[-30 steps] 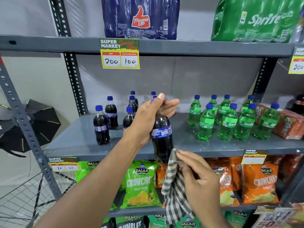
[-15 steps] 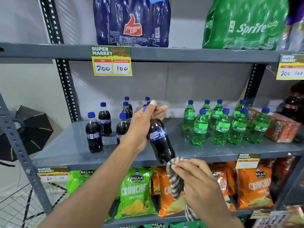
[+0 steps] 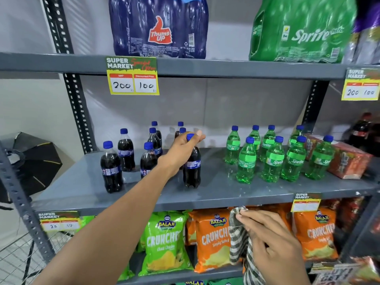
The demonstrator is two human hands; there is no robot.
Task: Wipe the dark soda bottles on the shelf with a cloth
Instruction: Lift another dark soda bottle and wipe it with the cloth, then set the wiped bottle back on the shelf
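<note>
Several dark soda bottles with blue caps stand on the left of the grey middle shelf. My left hand grips the neck of one dark soda bottle, which stands upright on the shelf in front of the others. Another dark bottle stands nearest the shelf's front left. My right hand is lower down, in front of the chip shelf, closed on a black-and-white checked cloth that hangs from it. The cloth is apart from the bottle.
Green Sprite bottles fill the shelf's right half, beside an orange box. Shrink-wrapped Thums Up and Sprite packs sit on the top shelf. Green and orange chip bags are below. A wire basket is at lower left.
My left hand has carried the bottle away from the cloth and stood it upright on the shelf. My right hand with the cloth has dropped lower, off the bottle.
</note>
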